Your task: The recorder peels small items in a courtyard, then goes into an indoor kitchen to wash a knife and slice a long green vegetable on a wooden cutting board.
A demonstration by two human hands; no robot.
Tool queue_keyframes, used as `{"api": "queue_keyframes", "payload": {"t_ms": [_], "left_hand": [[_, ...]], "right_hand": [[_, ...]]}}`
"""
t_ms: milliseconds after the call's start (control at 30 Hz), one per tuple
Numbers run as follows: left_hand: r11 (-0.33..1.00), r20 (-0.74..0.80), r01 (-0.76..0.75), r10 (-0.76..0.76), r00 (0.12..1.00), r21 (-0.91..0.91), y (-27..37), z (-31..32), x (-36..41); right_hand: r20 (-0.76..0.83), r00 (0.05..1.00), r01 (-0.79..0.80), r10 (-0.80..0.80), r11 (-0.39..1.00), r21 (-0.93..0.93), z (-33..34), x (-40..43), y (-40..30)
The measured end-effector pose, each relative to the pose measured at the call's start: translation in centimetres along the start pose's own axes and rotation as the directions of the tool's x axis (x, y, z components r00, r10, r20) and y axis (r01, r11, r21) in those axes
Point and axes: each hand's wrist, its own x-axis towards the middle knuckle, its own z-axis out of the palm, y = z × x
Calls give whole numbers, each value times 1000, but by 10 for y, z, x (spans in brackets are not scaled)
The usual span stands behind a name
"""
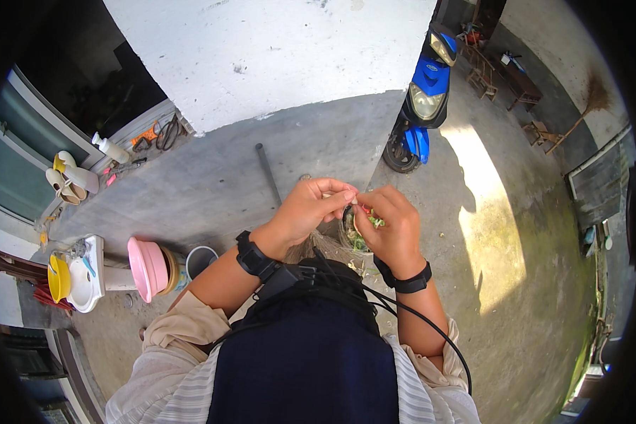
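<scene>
My left hand [315,206] and my right hand [391,222] meet at their fingertips in front of me. Pinched between them is a small whitish piece [354,201], possibly a garlic clove; it is too small to be sure. Something pale also shows by the curled fingers of my left hand, mostly hidden. Below the hands stands a bin [344,233] with green leafy scraps and a bit of red in it, partly covered by my right hand. The bristles of a straw broom [314,245] spread out beside it, under my left wrist.
A grey pipe [266,172] leans by the wall [318,132]. To the left are a pink basin [147,269], a grey bucket [201,261] and a washbasin [87,275]. A blue scooter [429,87] stands at the upper right, past the wall corner. Black cables [429,318] run along my right arm.
</scene>
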Motion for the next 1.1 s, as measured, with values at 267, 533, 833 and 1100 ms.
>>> {"api": "queue_keyframes", "payload": {"t_ms": [267,533,833,1100], "left_hand": [[984,28,107,-104,994,-146,-2,-3,-1],[964,81,176,-162,983,-202,-4,-5,-3],[958,77,152,-137,988,-244,-4,-3,-5],[963,81,169,-155,985,-208,-9,-4,-4]], "right_hand": [[32,999,21,-22,1000,22,-2,-2,0],[47,998,33,-35,999,26,-4,-4,-1],[76,995,-65,57,993,102,-8,-4,-6],[108,994,-47,32,989,142,-10,-6,-1]]}}
